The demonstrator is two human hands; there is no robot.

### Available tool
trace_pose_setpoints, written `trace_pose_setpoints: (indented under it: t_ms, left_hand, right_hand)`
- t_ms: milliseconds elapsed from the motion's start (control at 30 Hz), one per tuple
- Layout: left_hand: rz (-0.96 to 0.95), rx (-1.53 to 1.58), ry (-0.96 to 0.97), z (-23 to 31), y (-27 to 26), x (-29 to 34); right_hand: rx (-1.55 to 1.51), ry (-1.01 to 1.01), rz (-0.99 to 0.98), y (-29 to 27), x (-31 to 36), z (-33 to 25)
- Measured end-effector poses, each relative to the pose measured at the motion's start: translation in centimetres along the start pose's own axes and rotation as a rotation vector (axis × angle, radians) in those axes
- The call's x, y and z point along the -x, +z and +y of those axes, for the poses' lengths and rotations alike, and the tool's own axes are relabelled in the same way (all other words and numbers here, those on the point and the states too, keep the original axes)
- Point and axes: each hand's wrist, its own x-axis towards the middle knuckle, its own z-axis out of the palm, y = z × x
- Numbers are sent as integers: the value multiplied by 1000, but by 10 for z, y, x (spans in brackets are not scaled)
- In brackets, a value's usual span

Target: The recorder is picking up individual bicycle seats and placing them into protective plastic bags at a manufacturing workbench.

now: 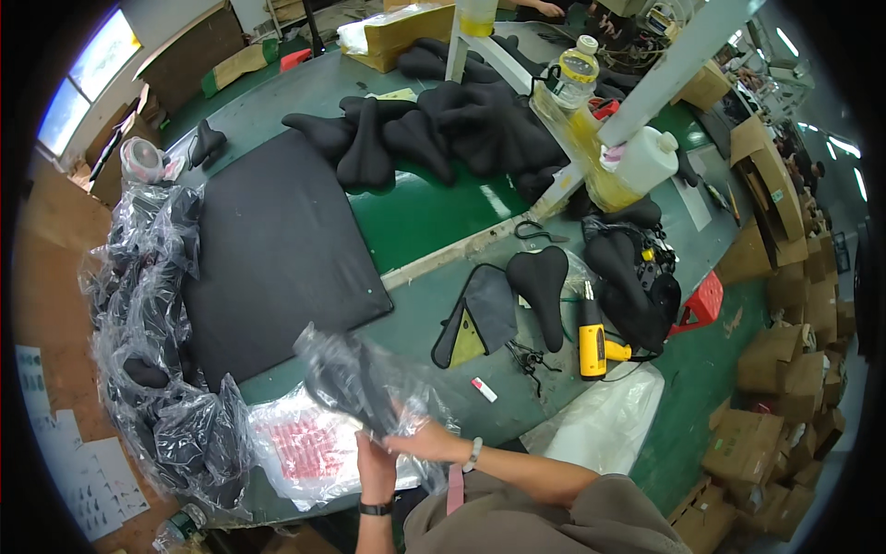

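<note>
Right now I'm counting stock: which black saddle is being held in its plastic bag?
The saddle gripped by both hands, left hand, right hand, near the table's front edge; others lie untouched.

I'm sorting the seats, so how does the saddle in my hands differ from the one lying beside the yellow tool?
The held saddle is wrapped in a clear plastic bag and lifted off the table by the left hand and right hand. The bare saddle lies unwrapped on the table, untouched. Both are black.

Left hand (376, 464) and right hand (420, 439) meet, fingers curled in a closed grip.
</note>
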Motion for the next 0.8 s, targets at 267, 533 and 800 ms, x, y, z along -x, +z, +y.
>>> trace_pose_setpoints:
  t_ms: [267, 533, 800]
  left_hand:
    - [304, 170, 82, 123, -77, -95]
    - [472, -426, 454, 154, -116, -167]
    - [-48, -1261, 675, 53, 10, -140]
  right_hand:
    - [12, -336, 346, -161, -135, -33]
    - [351, -78, 1234, -395, -334, 5]
    - [-322, 45, 1315, -504, -396, 41]
